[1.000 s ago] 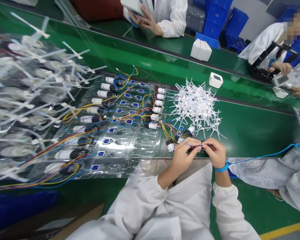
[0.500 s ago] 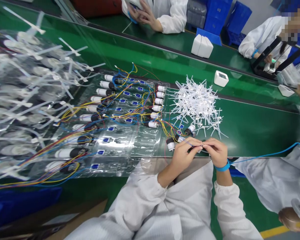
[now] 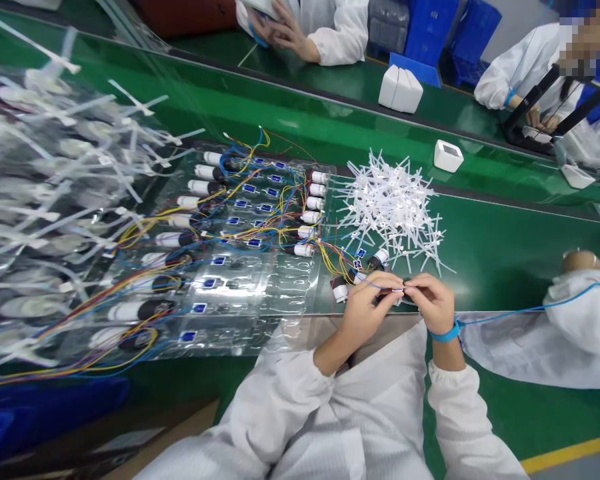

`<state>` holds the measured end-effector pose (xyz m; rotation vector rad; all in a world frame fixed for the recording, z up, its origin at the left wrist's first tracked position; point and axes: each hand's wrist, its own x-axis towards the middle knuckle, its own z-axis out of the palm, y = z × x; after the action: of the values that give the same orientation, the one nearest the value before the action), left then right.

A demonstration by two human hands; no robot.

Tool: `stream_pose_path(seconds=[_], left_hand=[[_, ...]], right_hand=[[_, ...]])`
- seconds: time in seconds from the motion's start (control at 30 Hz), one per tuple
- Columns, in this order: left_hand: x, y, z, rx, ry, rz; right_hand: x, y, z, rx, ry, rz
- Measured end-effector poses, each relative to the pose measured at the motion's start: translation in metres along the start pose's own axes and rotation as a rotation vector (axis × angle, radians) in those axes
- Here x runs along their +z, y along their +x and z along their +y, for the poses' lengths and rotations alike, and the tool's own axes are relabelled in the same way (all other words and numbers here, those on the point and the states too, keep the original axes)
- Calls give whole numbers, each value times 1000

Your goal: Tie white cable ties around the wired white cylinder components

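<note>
My left hand pinches a small, thin part on a blue wire between thumb and fingertips, just over the near edge of the green table. Right beside it, my right hand is closed in a pinch, its fingertips meeting the left ones; what lies between them is too small to make out. Around my left hand lie white-and-black cylinders, one of them just left of it and another behind it. Yellow and blue wires lead from there toward the clear plastic trays. A small dark-blue square piece lies among the wires.
Behind my hands lies a heap of white plastic strips. Clear trays with wired cylinders stretch left, beside bagged parts. A white device sits on the green conveyor. Co-workers sit opposite; a co-worker's sleeve rests at right.
My hands stay at the same spot, fingertips slightly shifted. The white devices on the conveyor have moved right. The co-worker's arm at right has come up onto the table edge.
</note>
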<state>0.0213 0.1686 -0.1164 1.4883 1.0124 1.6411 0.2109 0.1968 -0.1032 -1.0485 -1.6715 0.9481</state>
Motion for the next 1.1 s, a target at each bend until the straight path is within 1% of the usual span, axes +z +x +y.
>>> stream_pose_path(seconds=[0.17, 0.33, 0.43, 0.53, 0.7, 0.83, 0.97, 1.1], left_hand=[[1, -2, -1, -51, -50, 13], [2, -3, 0, -96, -106, 25], [0, -2, 0, -88, -119, 13], [-3, -1, 1, -54, -79, -16], [-5, 1, 4, -28, -56, -37], [-2, 2, 4, -63, -88, -41], [0, 3, 2, -113, -160, -28], [-1, 3, 2, -139, -158, -31]], right_hand=[[0, 0, 0, 1, -15, -14], [1, 1, -2, -60, -27, -18], [1, 0, -2, -105, -11, -25], [1, -1, -2, -139, 8, -44], [0, -1, -2, -158, 35, -69], [-1, -1, -1, -127, -2, -53], [0, -3, 0, -57, -26, -2], [3, -5, -1, -3, -63, 55]])
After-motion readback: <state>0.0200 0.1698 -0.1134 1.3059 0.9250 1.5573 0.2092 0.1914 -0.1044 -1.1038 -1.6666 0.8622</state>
